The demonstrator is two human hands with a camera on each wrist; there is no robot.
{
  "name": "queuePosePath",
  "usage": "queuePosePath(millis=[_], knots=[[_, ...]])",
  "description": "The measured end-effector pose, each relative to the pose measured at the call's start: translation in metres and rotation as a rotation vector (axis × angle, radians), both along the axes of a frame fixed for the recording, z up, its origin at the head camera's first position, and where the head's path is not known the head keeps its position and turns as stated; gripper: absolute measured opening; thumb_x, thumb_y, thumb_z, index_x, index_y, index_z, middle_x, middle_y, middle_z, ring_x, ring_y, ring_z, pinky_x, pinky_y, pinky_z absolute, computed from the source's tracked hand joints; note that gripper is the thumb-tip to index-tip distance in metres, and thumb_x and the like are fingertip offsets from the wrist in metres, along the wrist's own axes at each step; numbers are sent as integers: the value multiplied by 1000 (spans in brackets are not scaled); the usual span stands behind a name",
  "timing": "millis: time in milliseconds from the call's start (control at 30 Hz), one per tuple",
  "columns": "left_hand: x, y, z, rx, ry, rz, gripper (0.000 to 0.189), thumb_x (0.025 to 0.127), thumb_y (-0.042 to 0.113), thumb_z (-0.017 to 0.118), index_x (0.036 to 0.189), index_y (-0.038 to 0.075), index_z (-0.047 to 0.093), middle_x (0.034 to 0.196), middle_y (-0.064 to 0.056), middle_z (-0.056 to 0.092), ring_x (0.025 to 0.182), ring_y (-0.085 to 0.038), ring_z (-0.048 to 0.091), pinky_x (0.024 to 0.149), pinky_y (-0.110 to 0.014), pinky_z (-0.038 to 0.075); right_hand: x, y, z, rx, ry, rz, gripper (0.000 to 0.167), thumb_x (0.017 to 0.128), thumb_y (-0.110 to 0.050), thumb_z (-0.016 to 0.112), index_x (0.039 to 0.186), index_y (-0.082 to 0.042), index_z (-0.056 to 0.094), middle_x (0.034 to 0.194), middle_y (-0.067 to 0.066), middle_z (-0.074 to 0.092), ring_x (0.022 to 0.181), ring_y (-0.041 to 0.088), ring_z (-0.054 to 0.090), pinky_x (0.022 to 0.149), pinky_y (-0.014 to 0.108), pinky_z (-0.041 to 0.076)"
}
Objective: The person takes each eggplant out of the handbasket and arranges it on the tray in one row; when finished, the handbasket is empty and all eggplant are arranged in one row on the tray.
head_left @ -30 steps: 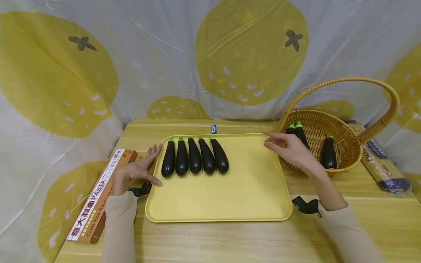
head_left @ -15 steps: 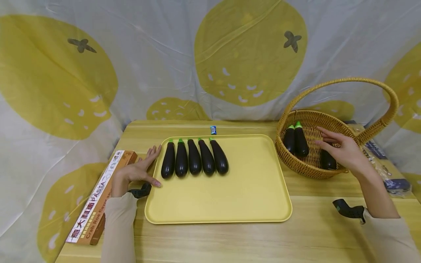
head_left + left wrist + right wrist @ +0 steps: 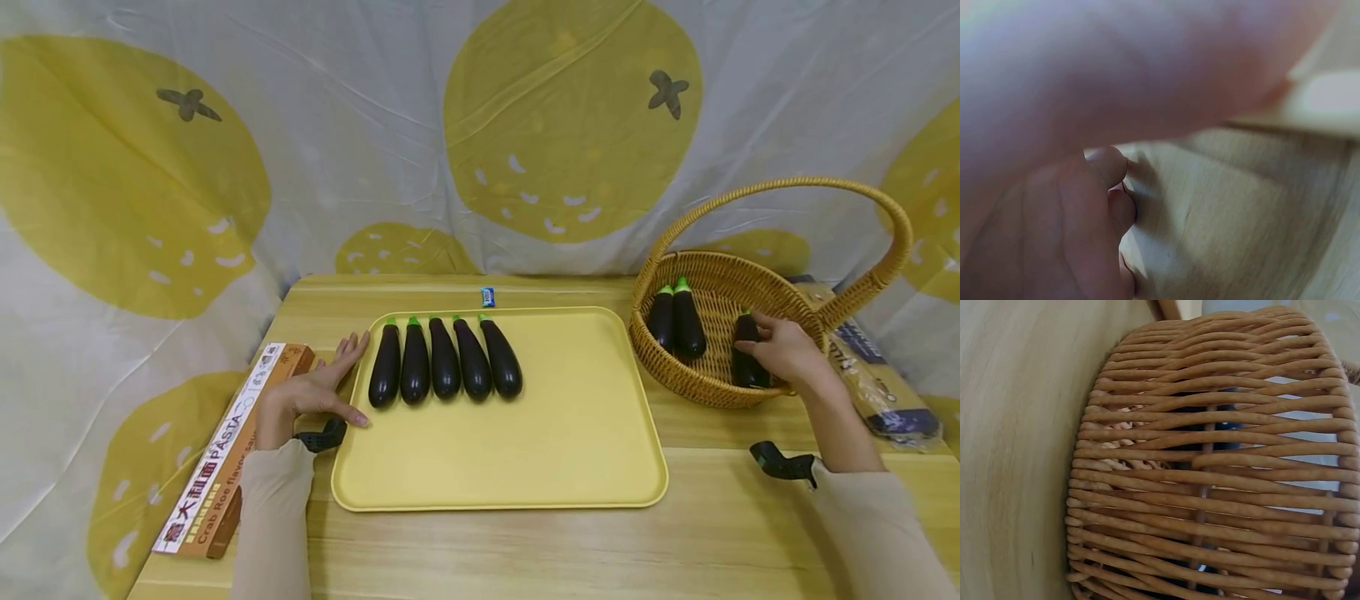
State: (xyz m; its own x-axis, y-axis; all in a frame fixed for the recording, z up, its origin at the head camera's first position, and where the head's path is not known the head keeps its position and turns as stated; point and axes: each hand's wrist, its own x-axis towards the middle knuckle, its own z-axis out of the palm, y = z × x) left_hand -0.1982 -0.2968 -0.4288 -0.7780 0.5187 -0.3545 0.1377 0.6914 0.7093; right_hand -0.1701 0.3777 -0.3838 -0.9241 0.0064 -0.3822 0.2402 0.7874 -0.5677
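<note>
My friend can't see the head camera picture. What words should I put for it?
A person's right hand holds an eggplant inside a wicker basket with two more eggplants. Their left hand rests at the left edge of a yellow tray bearing five eggplants in a row.

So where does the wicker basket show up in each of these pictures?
Head: the basket stands on the right, beside the yellow tray.
Left wrist: not in it.
Right wrist: its woven side fills the middle and right, close up.
Shared landmark: the pale wooden table, visible in all three.
</note>
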Motion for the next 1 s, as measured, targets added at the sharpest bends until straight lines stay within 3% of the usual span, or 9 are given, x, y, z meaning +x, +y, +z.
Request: queuePosePath(millis=[100,233,333,467,567,700,733,833,1000], knots=[[0,0,0,-4,1,-1,144,72,29,95,165,9,-13,166,-27,-29,153,-49,-28,116,-79,-13,-1,-1,-3,5,-6,14,75,107,-16,48,158,14,1,149,55,22,109,57,57,74,42,46],[0,0,0,-4,2,1,145,72,28,96,165,10,-13,166,-27,-29,153,-49,-28,117,-78,-13,-2,-1,-6,-6,0,3,72,107,-16,47,159,13,7,146,54,28,52,16,40,56,32,38],[0,0,0,0,0,4,145,72,28,96,165,10,-13,166,-27,-29,153,-49,-28,117,-78,-14,-3,-1,-8,-12,15,-3,71,108,-18,48,159,11,9,147,53,28,53,10,33,54,31,35],[1,0,0,-1,1,3,145,72,28,96,165,9,-13,166,-27,-29,153,-49,-28,117,-78,-14,-5,0,-11,-14,48,-1,69,110,-22,47,161,8,11,151,52,25,86,37,57,62,32,39],[1,0,1,-10,7,-1,145,72,29,95,165,9,-13,166,-28,-29,153,-50,-27,117,-78,-13,-6,0,-12,-26,56,0,67,111,-25,43,162,5,11,154,50,22,128,60,44,73,35,44],[0,0,1,-19,13,-5,144,72,29,95,165,9,-13,166,-28,-28,153,-50,-26,117,-78,-12,-6,1,-12,-60,34,31,63,112,-21,36,163,4,7,155,49,24,117,51,58,67,37,43],[0,0,1,-19,12,-6,144,72,29,95,165,9,-13,167,-27,-28,153,-50,-26,117,-78,-12,-6,1,-12,-67,22,40,62,112,-19,34,163,3,6,155,50,22,99,45,63,64,37,42],[0,0,0,-13,6,-3,144,72,29,95,166,10,-13,167,-27,-29,153,-49,-27,117,-78,-13,-9,2,-10,-71,-1,69,62,111,-15,32,163,3,3,155,51,18,119,54,55,66,36,41],[0,0,0,-10,3,-2,144,72,28,95,166,10,-13,166,-27,-29,153,-49,-28,116,-79,-13,-12,1,-12,-85,6,23,65,112,-24,37,164,-1,4,156,50,18,141,65,26,99,59,48]])
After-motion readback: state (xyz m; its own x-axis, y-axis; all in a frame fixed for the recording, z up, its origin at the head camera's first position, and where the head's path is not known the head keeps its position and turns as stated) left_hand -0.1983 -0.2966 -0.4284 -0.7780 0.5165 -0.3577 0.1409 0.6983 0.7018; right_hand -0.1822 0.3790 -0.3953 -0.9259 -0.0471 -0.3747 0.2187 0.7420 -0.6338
